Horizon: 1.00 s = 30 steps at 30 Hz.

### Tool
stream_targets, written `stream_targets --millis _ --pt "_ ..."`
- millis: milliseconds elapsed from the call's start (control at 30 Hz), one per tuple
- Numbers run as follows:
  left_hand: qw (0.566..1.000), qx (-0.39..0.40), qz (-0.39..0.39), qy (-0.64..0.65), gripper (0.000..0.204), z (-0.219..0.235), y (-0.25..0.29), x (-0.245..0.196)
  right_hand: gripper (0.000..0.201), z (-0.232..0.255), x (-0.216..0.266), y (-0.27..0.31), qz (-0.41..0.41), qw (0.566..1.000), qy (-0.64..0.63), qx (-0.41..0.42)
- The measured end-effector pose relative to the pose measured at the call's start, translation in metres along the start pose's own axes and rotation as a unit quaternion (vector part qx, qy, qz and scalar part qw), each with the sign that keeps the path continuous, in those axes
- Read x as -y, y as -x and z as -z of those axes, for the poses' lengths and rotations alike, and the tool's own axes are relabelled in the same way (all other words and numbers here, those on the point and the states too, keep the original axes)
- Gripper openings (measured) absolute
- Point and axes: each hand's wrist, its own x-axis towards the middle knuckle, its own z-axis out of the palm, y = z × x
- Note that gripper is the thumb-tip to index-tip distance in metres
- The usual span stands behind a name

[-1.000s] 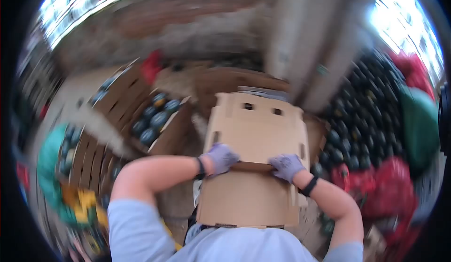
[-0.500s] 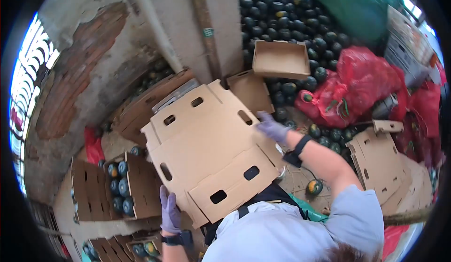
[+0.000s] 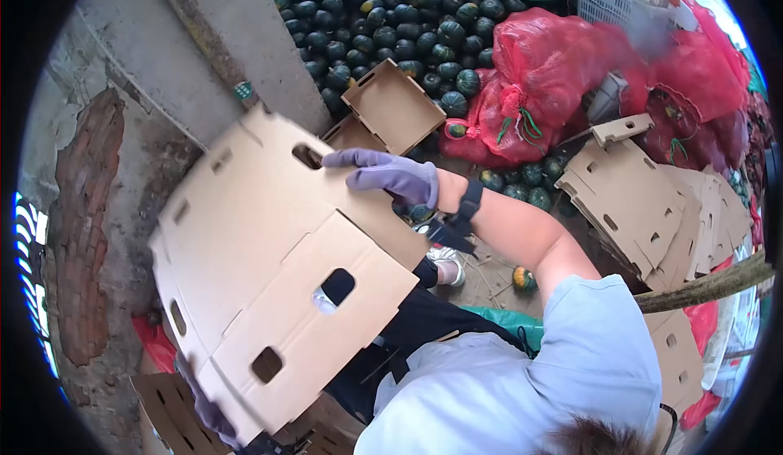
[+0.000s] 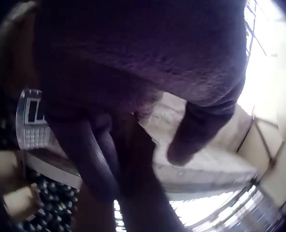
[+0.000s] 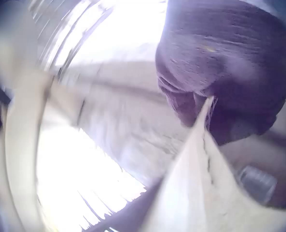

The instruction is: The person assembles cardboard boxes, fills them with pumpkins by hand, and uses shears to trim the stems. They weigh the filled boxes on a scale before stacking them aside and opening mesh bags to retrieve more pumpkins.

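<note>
A pale brown cardboard box blank (image 3: 269, 251) with several oval slots and fold lines hangs tilted in front of the person in the head view. My right hand (image 3: 387, 174), in a purple glove, grips its upper right edge beside a slot. Curled gloved fingers meet the cardboard edge (image 5: 201, 140) in the right wrist view. At the lower left edge my gloved left hand (image 3: 204, 402) holds the blank, partly hidden by it. The left wrist view shows the dark glove (image 4: 143, 67) close up with thumb and fingers bent down.
Many dark green squashes (image 3: 391, 23) are heaped at the back, with two shallow cardboard trays (image 3: 395, 108) before them. Red net sacks (image 3: 546, 72) and stacked cardboard blanks (image 3: 628, 194) lie to the right. A concrete pillar (image 3: 245, 23) stands behind the blank.
The view has swung right. Both hands have moved from the blank's folded flap to its opposite sides, and the blank has turned and tilted, its near panel now lying flat.
</note>
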Motion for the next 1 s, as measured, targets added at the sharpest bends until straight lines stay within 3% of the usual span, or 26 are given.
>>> stream_targets --millis 67,100,200,233,267,300,333,367,400,467,500,533,567,600,633,667,700,733,767,800,833,933,967,1000 --pt "0.991 -0.05 -0.071 -0.1 0.059 -0.005 0.014 0.013 0.042 -0.011 0.01 0.025 0.005 0.989 -0.112 0.096" --pt "0.979 -0.073 -0.101 -0.162 0.06 -0.007 0.024 0.02 0.037 0.006 -0.009 0.019 0.107 0.989 0.021 0.101" --pt "0.895 -0.111 -0.169 -0.397 0.064 -0.007 0.065 0.06 0.033 0.007 -0.049 0.027 0.079 0.96 0.237 -0.13" --pt "0.875 -0.107 -0.16 -0.445 0.065 -0.011 0.076 0.072 0.035 -0.014 -0.038 0.039 0.033 0.88 0.455 -0.128" --pt "0.942 -0.063 -0.054 -0.324 0.062 -0.01 0.087 0.082 0.037 -0.037 -0.021 0.055 -0.016 0.753 0.647 -0.118" --pt "0.976 -0.048 0.061 -0.203 0.059 -0.01 0.095 0.086 0.036 -0.047 -0.018 0.064 -0.032 0.715 0.698 -0.037" --pt "0.983 0.024 0.072 -0.169 0.05 -0.027 0.093 0.038 0.036 -0.051 -0.017 0.074 -0.047 0.668 0.741 0.045" --pt "0.982 0.095 0.088 -0.134 0.042 -0.044 0.09 -0.01 0.037 -0.033 -0.037 0.085 0.05 0.695 0.709 0.111" --pt "0.954 0.209 -0.021 -0.215 0.028 -0.059 0.087 -0.057 0.039 -0.015 -0.056 0.099 0.148 0.711 0.665 0.175" --pt "0.931 0.281 -0.088 -0.216 0.021 -0.067 0.107 -0.062 0.045 -0.01 -0.059 0.127 0.006 0.639 0.707 0.303" --pt "0.969 0.221 0.1 -0.055 0.03 -0.073 0.118 -0.042 0.058 -0.01 -0.065 0.14 0.003 0.648 0.681 0.341" --pt "0.94 0.147 0.287 0.11 0.04 -0.086 0.134 -0.009 0.062 -0.021 -0.059 0.139 -0.04 0.678 0.663 0.316" --pt "0.928 0.114 0.311 0.171 0.051 -0.091 0.131 -0.016 0.066 -0.041 -0.046 0.135 -0.084 0.706 0.639 0.292" --pt "0.932 0.08 0.282 0.215 0.063 -0.094 0.124 -0.022 0.07 -0.054 -0.042 0.131 -0.128 0.733 0.611 0.268" --pt "0.928 0.029 0.266 0.259 0.075 -0.1 0.114 -0.043 0.077 -0.048 -0.061 0.128 -0.143 0.848 0.476 0.185" --pt "0.927 -0.019 0.251 0.279 0.087 -0.11 0.105 -0.06 0.071 -0.046 -0.092 0.125 -0.008 0.918 0.393 0.061" --pt "0.936 -0.056 0.23 0.26 0.1 -0.12 0.097 -0.072 0.073 -0.052 -0.098 0.118 -0.07 0.924 0.373 -0.037" --pt "0.977 -0.048 0.187 0.092 0.091 -0.128 0.101 -0.055 0.076 -0.057 -0.102 0.112 -0.133 0.917 0.35 -0.136" --pt "0.984 -0.056 0.149 -0.084 0.083 -0.136 0.105 -0.037 0.073 -0.06 -0.11 0.111 -0.051 0.86 0.487 -0.144" --pt "0.962 -0.033 0.081 -0.26 0.077 -0.137 0.108 -0.02 0.071 -0.06 -0.117 0.109 0.034 0.776 0.612 -0.147" --pt "0.951 -0.018 0.069 -0.3 0.069 -0.14 0.11 -0.026 0.068 -0.06 -0.122 0.108 0.118 0.668 0.72 -0.147" --pt "0.886 0.043 -0.122 -0.446 0.069 -0.15 0.092 -0.072 0.043 -0.091 -0.114 0.116 0.058 0.696 0.707 0.11" --pt "0.918 0.083 -0.111 -0.373 0.06 -0.152 0.095 -0.068 0.034 -0.098 -0.122 0.121 0.039 0.689 0.714 0.114" --pt "0.916 0.107 -0.078 -0.379 0.056 -0.155 0.098 -0.057 0.026 -0.104 -0.131 0.125 0.021 0.682 0.721 0.12"
